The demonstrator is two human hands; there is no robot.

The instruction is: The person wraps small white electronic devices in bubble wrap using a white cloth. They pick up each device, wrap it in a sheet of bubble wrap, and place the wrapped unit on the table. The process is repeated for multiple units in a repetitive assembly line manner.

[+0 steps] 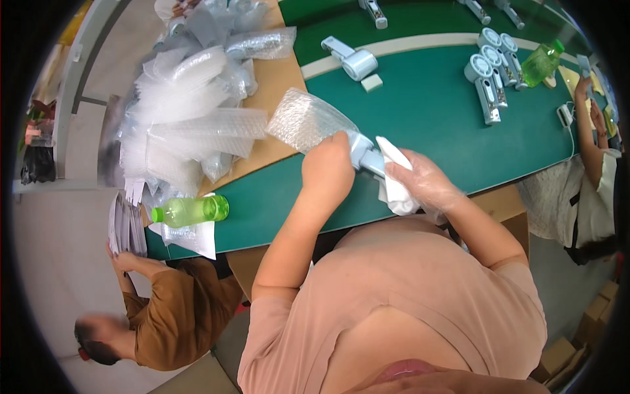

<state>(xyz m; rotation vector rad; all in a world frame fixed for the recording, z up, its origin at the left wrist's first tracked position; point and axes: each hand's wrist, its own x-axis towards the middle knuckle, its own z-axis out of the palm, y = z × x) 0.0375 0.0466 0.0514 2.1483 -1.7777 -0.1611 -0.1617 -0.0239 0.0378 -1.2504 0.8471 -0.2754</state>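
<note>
Gripping pale-blue device [373,163] over green table [420,108], both your hands at work. Left hand [330,167] curled tightly round it, bubble wrap [303,119] jutting toward 10 o'clock. Gloved right hand [425,182] grasping white cloth [398,197] against it. From device: similar unit [359,64] at 12, clustered units [486,92] at 2, bubble-bag pile [190,95] at 10.

A translucent green bottle [187,211] is located at the left end of the green counter [426,98], adjacent to a white sheet [199,241]; a second green bottle [540,65] is positioned at the far right. At the left, a person in a brown shirt [180,318] holds a stack of flat sheets [128,228]; at the right is a person in a pale garment [602,190]. Cardboard boxes [556,356] are located at the lower right.
</note>
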